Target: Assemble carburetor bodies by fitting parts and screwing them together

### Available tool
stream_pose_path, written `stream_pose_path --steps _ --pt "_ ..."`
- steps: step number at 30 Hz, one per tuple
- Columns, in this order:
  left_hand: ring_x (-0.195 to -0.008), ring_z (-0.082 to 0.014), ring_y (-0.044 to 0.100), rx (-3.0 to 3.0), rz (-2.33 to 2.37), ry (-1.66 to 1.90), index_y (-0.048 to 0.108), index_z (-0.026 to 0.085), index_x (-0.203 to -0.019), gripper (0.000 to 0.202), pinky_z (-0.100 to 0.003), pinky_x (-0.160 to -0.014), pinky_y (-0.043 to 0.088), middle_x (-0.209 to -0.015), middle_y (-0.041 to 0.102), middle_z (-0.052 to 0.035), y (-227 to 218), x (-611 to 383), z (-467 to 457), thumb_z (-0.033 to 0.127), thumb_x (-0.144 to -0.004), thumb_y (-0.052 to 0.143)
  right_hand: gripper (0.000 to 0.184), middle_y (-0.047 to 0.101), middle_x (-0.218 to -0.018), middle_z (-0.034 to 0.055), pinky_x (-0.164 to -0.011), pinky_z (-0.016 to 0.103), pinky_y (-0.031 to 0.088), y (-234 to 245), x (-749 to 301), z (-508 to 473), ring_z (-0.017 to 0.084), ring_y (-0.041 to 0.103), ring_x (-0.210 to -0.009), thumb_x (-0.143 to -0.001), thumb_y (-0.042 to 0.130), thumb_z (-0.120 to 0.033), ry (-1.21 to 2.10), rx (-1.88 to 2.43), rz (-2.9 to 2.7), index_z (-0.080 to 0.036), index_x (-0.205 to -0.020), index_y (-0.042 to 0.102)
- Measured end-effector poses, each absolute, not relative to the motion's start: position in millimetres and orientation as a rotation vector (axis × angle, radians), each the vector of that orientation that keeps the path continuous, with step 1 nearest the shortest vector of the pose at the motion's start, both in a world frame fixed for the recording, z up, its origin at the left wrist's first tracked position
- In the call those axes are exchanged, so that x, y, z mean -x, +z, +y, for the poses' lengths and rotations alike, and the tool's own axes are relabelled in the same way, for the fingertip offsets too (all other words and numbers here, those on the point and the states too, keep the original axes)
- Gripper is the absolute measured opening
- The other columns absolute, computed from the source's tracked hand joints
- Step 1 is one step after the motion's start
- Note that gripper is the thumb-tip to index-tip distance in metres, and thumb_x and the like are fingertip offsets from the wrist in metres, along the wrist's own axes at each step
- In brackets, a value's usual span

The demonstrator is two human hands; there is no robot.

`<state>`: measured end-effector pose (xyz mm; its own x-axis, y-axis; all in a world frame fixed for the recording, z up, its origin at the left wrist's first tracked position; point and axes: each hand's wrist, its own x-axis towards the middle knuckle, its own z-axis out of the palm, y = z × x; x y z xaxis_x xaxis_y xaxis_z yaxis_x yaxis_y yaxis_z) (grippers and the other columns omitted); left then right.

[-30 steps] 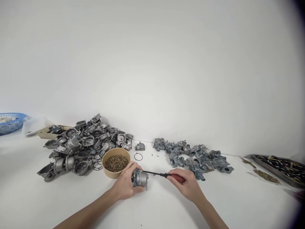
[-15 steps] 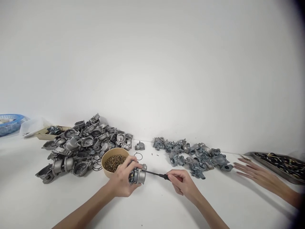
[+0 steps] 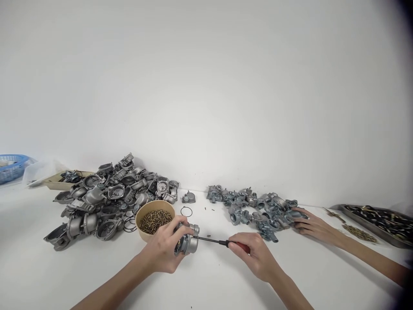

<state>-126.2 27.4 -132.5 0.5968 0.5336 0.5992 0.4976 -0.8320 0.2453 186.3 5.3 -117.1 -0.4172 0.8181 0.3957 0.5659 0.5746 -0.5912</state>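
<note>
My left hand is closed round a small grey metal carburetor body, held just above the white table. My right hand grips the red handle of a screwdriver, whose black shaft points left with its tip at the carburetor. Directly behind my left hand stands a tan paper bowl filled with small brass screws.
A big heap of grey metal covers lies at the left, a smaller pile of carburetor bodies at the right. Another person's hand reaches into that pile. A black O-ring, a metal tray and a blue basket are also here.
The other person's hand came in from the right and now rests on the right pile. My left hand has turned the carburetor slightly; the screwdriver stays on it.
</note>
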Motion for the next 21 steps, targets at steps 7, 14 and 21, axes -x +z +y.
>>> stream_pose_path --steps 7,14,21 --pt "-0.092 -0.0260 0.061 -3.014 0.773 1.165 0.054 0.022 -0.122 0.054 -0.028 -0.058 0.045 -0.117 0.054 -0.0122 -127.7 133.2 33.0 0.006 -0.071 0.055 0.060 0.026 -0.049 -0.0072 -0.048 0.027 0.017 -120.9 -182.0 9.6 0.010 0.020 -0.047 -0.096 0.044 -0.065 1.270 1.143 -1.925 -0.016 -0.068 0.064" --pt "-0.101 -0.0279 0.061 -2.522 1.035 1.091 0.056 0.025 -0.116 0.049 -0.037 -0.079 0.052 -0.122 0.053 -0.0092 -113.3 128.6 27.2 0.024 -0.072 0.076 0.022 0.057 -0.071 0.0036 -0.060 0.030 0.034 -117.3 -181.8 3.4 0.017 0.045 -0.062 -0.099 0.053 -0.037 0.204 1.111 -2.172 -0.019 -0.099 0.066" --pt "-0.094 -0.0260 0.063 -2.782 0.958 1.107 0.055 0.023 -0.120 0.048 -0.031 -0.067 0.049 -0.125 0.052 -0.0121 -122.2 130.9 30.5 0.013 -0.074 0.062 0.025 0.050 -0.066 0.0005 -0.058 0.030 0.028 -117.8 -183.0 0.5 0.016 0.041 -0.060 -0.102 0.046 -0.035 0.331 1.099 -2.199 -0.021 -0.094 0.065"
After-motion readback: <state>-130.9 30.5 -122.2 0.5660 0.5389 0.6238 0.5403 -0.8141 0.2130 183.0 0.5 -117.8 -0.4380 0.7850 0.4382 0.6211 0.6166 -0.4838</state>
